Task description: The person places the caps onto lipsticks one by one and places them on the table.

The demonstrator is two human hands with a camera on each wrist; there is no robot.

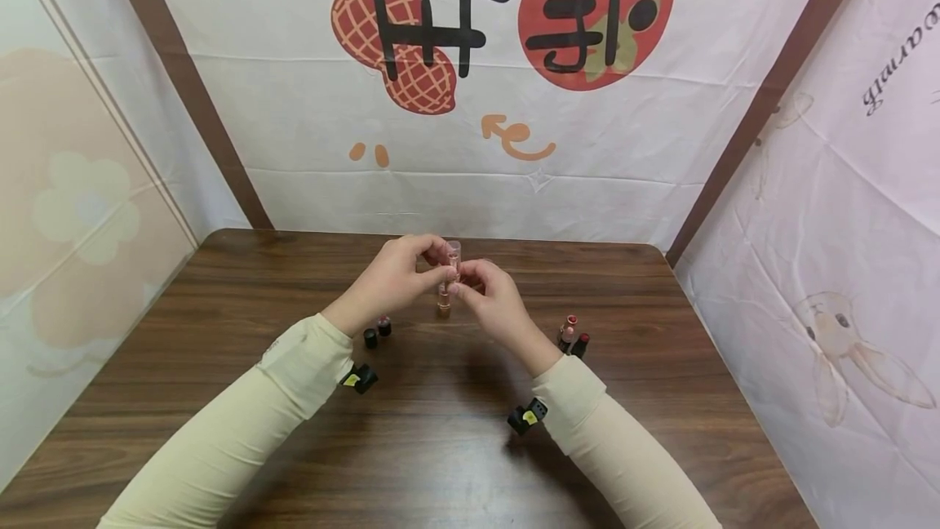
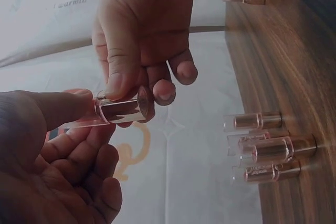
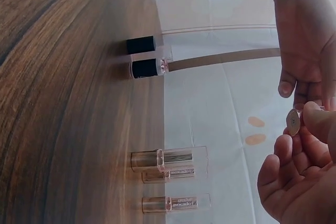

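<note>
Both hands meet above the table around one lipstick tube, with a clear cap point(image 1: 454, 249) and a shiny gold base point(image 2: 123, 111). My left hand point(image 1: 396, 280) pinches it at the clear cap end, thumb on one side and fingers on the other. Thumb and fingers of my right hand point(image 1: 495, 300) pinch the gold base, whose round bottom point(image 3: 293, 123) faces the right wrist view. The tube's middle is partly hidden by fingertips. Below the hands, several gold lipsticks point(image 2: 278, 150) with clear caps stand upright on the table.
On the wooden table point(image 1: 441, 447), a black lipstick point(image 1: 370, 339) and another dark one point(image 1: 384, 326) stand at the left. More lipsticks point(image 1: 567, 335) stand at the right by the right forearm, one with a red top point(image 1: 580, 344). A printed white cloth point(image 1: 470, 194) hangs behind the table.
</note>
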